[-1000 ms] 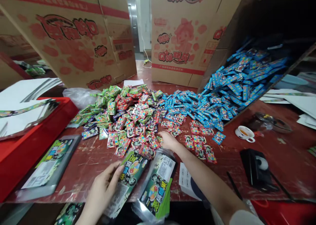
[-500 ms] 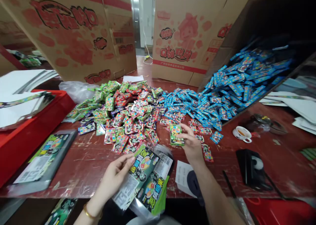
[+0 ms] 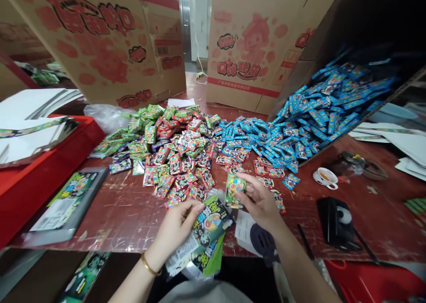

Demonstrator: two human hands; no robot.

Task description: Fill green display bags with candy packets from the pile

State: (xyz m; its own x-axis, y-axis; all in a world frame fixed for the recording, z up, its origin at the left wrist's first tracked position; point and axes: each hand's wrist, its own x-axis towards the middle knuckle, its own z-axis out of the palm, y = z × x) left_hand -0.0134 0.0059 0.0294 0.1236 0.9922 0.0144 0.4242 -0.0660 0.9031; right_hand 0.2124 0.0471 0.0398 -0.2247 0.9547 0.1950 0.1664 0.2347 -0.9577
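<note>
Compared with half a second ago, the right hand (image 3: pixel 261 203) is drawing nearer the body, its grip closed around a small stack of green candy packets (image 3: pixel 234 188) that is now sitting just above the printed pouch (image 3: pixel 206 225). The left hand (image 3: pixel 178 227) is pinching that pouch at its top edge, over the near edge of the red surface (image 3: pixel 133 214). The pouch is showing bold Chinese characters, too blurred to read. Behind the mixed packet pile (image 3: pixel 173 156), the cardboard box (image 3: pixel 242 41) is bearing red cartoon lettering beginning with "Q".
</note>
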